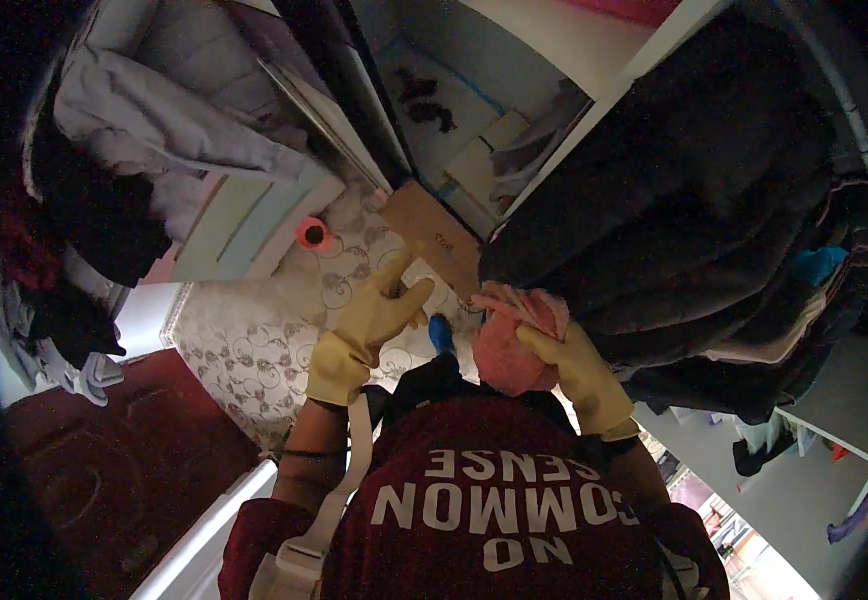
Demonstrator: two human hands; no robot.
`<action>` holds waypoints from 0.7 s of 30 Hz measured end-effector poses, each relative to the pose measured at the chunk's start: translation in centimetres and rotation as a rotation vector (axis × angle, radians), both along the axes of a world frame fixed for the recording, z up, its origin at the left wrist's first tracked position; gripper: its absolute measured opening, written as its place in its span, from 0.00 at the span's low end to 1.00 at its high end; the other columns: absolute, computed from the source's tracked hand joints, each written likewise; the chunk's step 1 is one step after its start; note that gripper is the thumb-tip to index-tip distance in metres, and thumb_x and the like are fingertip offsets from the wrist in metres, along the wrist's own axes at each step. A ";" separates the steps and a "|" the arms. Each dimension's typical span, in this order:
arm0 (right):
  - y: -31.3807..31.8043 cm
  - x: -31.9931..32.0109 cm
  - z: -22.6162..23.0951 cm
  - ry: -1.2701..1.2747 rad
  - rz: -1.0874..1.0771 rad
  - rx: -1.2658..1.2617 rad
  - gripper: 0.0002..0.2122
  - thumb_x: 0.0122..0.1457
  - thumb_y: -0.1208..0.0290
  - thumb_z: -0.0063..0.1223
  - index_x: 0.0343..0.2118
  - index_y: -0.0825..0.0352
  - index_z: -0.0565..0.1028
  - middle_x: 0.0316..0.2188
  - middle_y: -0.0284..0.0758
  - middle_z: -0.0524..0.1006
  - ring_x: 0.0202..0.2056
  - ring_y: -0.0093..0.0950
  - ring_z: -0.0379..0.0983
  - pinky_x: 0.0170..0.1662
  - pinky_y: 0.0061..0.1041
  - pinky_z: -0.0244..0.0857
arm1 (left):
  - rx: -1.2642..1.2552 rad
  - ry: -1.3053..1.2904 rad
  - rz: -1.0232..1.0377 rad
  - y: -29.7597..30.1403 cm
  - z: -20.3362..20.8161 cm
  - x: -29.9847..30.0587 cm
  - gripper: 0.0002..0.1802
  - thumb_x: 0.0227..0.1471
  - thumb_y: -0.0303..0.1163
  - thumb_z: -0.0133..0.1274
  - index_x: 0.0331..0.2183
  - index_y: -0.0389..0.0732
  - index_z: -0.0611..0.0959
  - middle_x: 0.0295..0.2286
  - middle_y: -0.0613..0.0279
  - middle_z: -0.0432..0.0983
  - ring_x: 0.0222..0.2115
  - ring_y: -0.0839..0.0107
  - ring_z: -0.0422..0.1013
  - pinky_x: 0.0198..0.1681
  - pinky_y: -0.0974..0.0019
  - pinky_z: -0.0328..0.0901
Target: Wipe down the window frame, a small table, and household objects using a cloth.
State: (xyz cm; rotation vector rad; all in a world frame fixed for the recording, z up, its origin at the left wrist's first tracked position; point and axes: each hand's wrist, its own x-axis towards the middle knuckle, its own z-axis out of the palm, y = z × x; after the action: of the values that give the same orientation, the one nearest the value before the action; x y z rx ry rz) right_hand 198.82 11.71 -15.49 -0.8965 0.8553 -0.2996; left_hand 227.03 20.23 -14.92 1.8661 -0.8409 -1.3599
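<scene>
Both my hands wear yellow rubber gloves. My right hand (pixel 574 375) is closed on a crumpled pink cloth (pixel 516 345), which hangs in front of my body. My left hand (pixel 372 325) holds nothing; its index finger points forward and the fingers are partly spread. Beyond the left hand a brown cardboard box (pixel 432 235) sits on the floor. To the right, dark clothes (pixel 654 220) hang in an open wardrobe, close to the hand with the cloth.
A patterned floor (pixel 244 350) spreads below, with a round pink-red container (pixel 313 233) on it. Pastel-striped drawers (pixel 244 225) carry grey clothing (pixel 169 115) at the left. A mirror (pixel 454 120) stands ahead, and a dark red door (pixel 124 460) is at lower left.
</scene>
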 end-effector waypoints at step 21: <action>0.8 1.2 2.0 0.039 -0.014 0.005 0.32 0.60 0.70 0.58 0.65 0.69 0.58 0.63 0.37 0.65 0.65 0.29 0.58 0.67 0.31 0.49 | 0.412 -0.141 -0.327 4.3 -3.0 1.2 0.34 0.58 0.50 0.48 0.59 0.38 0.72 0.22 0.53 0.82 0.24 0.66 0.80 0.34 0.63 0.71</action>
State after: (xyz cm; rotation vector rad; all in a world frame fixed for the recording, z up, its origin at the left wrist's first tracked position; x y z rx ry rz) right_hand 200.02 12.55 -13.50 -0.8946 0.8981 -0.2931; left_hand 228.27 24.57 -17.88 2.2297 -1.0324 -1.7203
